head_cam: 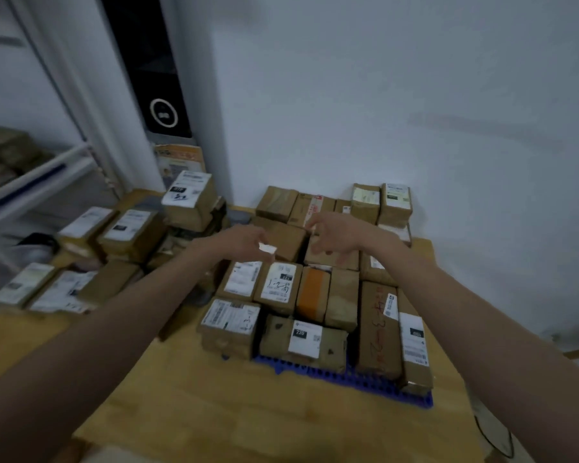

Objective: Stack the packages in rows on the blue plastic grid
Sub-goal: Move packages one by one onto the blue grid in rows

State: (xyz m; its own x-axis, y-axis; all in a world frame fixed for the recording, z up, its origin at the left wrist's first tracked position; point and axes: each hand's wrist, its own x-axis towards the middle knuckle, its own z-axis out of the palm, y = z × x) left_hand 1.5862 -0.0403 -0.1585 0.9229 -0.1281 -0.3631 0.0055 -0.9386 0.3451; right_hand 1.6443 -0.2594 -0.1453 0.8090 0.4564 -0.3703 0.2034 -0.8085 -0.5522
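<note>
Nearest us, the wooden worktop (234, 406). Both our forearms reach out over it from the bottom corners, bare, converging toward the middle of the pile.

Blue plastic grid (365, 379) lies flat on the worktop, only its near edge and right corner showing; the rest is covered by packages. Front row on the grid: labelled box at left (229, 324), package marked 220 (303, 340) just beside it, long brown box with red handwriting (378, 329) and a long labelled box (413, 349) touching it on the right. Next row back: two white-labelled packages, then the orange-taped package (313, 292), then a plain brown one, all side by side and touching.

Behind that row, our left hand (244, 240) hovers palm down with the fingers curled; a small white piece sits at the fingertips, but motion blur means we cannot tell whether it is pinched or is just a label on the brown package (288, 242) right under the hand. Our right hand (335, 235) hangs over the neighbouring brown package, fingers spread and loosely bent, gripping nothing, thumb toward the left hand. Hands near each other, not touching.

Farther back, a last row of small boxes (365, 202) against the white wall (381, 95).

Off to the left, loose unsorted packages (127, 228) piled on the worktop beside a white shelf rack (41, 182).
</note>
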